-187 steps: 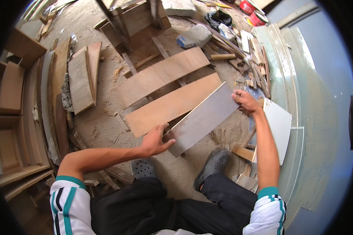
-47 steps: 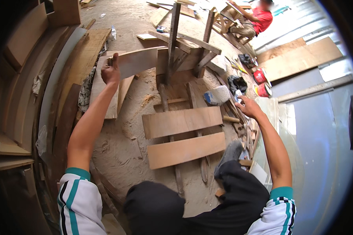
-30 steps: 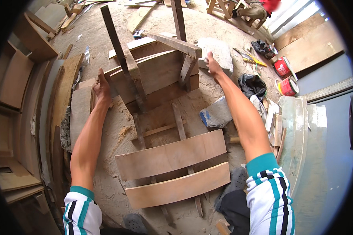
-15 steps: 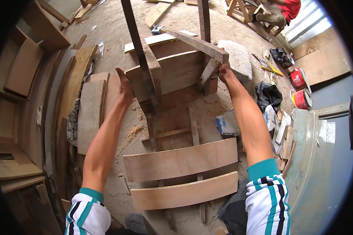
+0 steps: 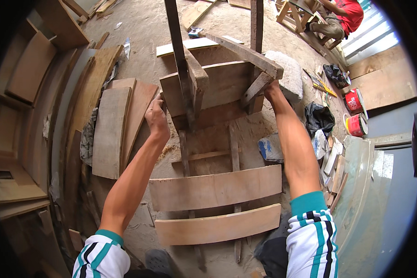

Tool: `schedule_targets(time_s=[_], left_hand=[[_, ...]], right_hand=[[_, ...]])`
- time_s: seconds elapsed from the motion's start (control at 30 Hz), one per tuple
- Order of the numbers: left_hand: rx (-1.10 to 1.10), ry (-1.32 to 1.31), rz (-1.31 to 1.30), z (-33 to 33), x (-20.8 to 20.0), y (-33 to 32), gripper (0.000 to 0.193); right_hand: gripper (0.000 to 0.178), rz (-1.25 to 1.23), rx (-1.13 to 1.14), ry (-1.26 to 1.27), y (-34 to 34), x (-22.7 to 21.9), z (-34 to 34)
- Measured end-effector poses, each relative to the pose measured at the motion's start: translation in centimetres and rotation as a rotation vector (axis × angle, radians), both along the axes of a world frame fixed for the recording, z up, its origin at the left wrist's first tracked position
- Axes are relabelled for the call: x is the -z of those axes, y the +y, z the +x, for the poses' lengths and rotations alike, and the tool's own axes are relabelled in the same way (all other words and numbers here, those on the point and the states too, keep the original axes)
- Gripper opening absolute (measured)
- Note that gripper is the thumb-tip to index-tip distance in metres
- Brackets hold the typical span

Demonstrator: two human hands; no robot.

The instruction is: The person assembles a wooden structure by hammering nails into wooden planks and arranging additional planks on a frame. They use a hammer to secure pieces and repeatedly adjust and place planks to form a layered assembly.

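Note:
A wooden chair frame (image 5: 213, 121) stands before me, with long legs pointing away and braces across it. Two curved plywood slats (image 5: 217, 189) span its near end. My right hand (image 5: 272, 91) grips the frame's right side, just under the end of a slanted brace (image 5: 248, 56); its fingers are mostly hidden by the wood. Left of the frame, my left hand (image 5: 156, 118) is closed on the upper right edge of a thin brown plywood panel (image 5: 136, 113), which tilts to the right. A paler plywood panel (image 5: 109, 132) stands beside it.
Boards and cabinet parts (image 5: 30, 69) line the left. A white block (image 5: 285, 76), a black plastic bag (image 5: 319, 116), red cans (image 5: 355, 124), a handsaw (image 5: 320, 84) and wood offcuts lie to the right. A person in red (image 5: 343, 21) sits at the far right.
My left hand has gone from lying open against the frame's side to closing on the brown panel, whose top has swung right. My right hand stays on the frame. The view has shifted slightly.

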State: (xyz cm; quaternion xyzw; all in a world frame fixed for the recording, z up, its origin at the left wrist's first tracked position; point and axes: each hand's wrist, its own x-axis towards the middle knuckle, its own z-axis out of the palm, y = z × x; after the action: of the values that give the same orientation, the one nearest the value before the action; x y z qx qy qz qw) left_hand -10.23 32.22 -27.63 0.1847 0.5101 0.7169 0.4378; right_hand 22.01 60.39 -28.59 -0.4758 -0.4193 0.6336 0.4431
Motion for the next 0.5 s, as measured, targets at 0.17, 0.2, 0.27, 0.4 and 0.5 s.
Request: schedule_targets(time_s=[0.17,0.2,0.27,0.4,0.5], left_hand=[[-0.028,-0.032,0.008,1.1,-1.0,-0.3,0.055],[-0.023,-0.009,0.014,1.7,-1.6,-0.3,0.055],[-0.037,0.05,0.017,1.3,-2.4,-0.4,0.054],[-0.04,0.172,-0.008,0.3,-1.4,-0.1,0.052],[-0.044,0.339,-0.033,2.1,-2.6,0.4,0.049]], right_hand=[[0.086,0.062,0.025,-0.023,-0.5,-0.1,0.1],[0.085,0.066,0.03,-0.039,-0.5,-0.2,0.7],[0.083,0.072,0.021,-0.066,-0.6,-0.7,0.6],[0.08,0.121,-0.006,-0.155,-0.5,-1.6,-0.1],[0.071,0.277,0.03,-0.361,-0.1,-1.3,1.9]])
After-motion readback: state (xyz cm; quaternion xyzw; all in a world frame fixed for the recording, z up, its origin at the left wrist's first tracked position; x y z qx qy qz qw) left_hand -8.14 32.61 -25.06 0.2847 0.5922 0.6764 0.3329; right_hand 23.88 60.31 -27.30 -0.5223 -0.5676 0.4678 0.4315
